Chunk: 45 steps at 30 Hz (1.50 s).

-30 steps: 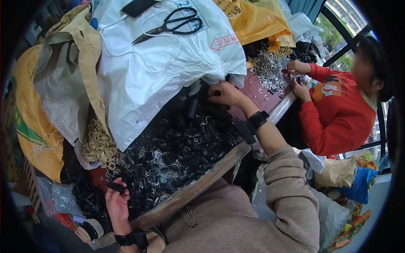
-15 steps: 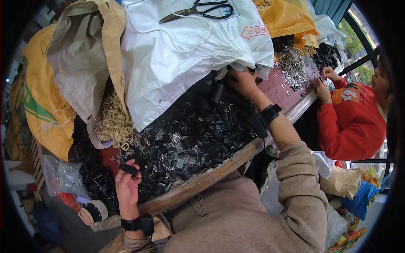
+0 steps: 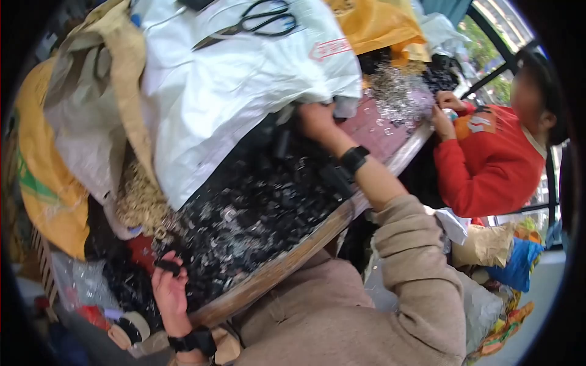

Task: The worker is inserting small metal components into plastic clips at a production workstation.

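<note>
My left hand is at the lower left, palm turned up. Its fingers are closed on a small black piece, dark and oblong, whose exact kind I cannot make out. My right hand reaches to the lower edge of a white woven sack, and its fingers are hidden there. Below it spreads a heap of small black parts, with shiny metal bits among them. A larger black cylinder lies near my right wrist.
Black-handled scissors lie on the white sack. An open sack spills beige rings at left. The worn wooden table edge runs in front of me. A co-worker in a red top sits at right, near silver hooks.
The scene has shifted left in the picture and is more blurred. My right hand's fingers have gone out of sight at the sack's edge. My left hand still holds the black piece.
</note>
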Each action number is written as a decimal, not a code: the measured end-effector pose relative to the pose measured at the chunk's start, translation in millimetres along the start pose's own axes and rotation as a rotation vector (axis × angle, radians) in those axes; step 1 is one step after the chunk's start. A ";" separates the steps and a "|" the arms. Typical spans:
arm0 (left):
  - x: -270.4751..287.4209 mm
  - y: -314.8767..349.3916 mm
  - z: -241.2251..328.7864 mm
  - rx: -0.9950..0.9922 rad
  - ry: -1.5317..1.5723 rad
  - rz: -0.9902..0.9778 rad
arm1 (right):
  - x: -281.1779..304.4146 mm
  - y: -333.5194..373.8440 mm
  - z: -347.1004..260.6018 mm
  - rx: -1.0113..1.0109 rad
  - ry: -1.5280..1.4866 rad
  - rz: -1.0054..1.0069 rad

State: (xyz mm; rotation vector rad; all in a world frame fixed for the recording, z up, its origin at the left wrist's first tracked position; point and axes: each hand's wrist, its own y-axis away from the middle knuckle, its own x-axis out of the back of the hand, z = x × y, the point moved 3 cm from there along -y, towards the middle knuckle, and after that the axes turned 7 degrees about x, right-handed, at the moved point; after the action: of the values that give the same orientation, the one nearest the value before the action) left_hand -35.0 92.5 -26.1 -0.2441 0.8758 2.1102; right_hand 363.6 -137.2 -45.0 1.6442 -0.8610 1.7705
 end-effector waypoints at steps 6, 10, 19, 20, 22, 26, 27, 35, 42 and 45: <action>6.6 1.7 1.9 -0.035 -0.005 0.011 | -0.4 -2.9 -8.4 0.046 -0.087 0.076; 3.3 0.5 0.2 -0.014 -0.040 0.010 | 0.5 -1.5 -7.5 0.057 -0.062 0.037; -1.9 -1.4 -2.2 0.001 -0.033 0.056 | 1.8 -0.8 1.0 0.107 -0.048 0.045; -2.0 -1.3 -2.1 -0.001 -0.030 0.053 | 1.9 -0.9 0.7 0.105 -0.061 0.060; -1.8 -0.4 -1.3 -0.006 -0.024 0.046 | 5.3 -1.2 -3.7 0.111 -0.060 0.049; -1.1 -0.1 -0.7 -0.009 -0.015 0.053 | 7.8 -2.5 -7.4 0.122 -0.033 0.014; -0.6 -0.5 -0.6 -0.012 -0.012 0.056 | 8.2 -2.6 -7.3 0.131 -0.018 -0.002; 0.6 1.0 -0.5 0.011 0.019 0.021 | 2.6 -1.8 -4.3 0.227 0.007 -0.026; -1.6 1.5 -2.3 0.008 0.005 0.042 | -1.0 3.8 1.8 0.276 -0.099 0.136; -0.6 3.2 -1.7 0.006 -0.003 0.054 | 4.0 3.8 9.0 0.309 -0.143 0.177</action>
State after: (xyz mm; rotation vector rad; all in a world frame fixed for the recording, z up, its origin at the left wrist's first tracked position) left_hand -37.3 89.6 -25.5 -0.2158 0.8959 2.1566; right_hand 366.0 -146.6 -41.0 1.9637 -0.8516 2.0070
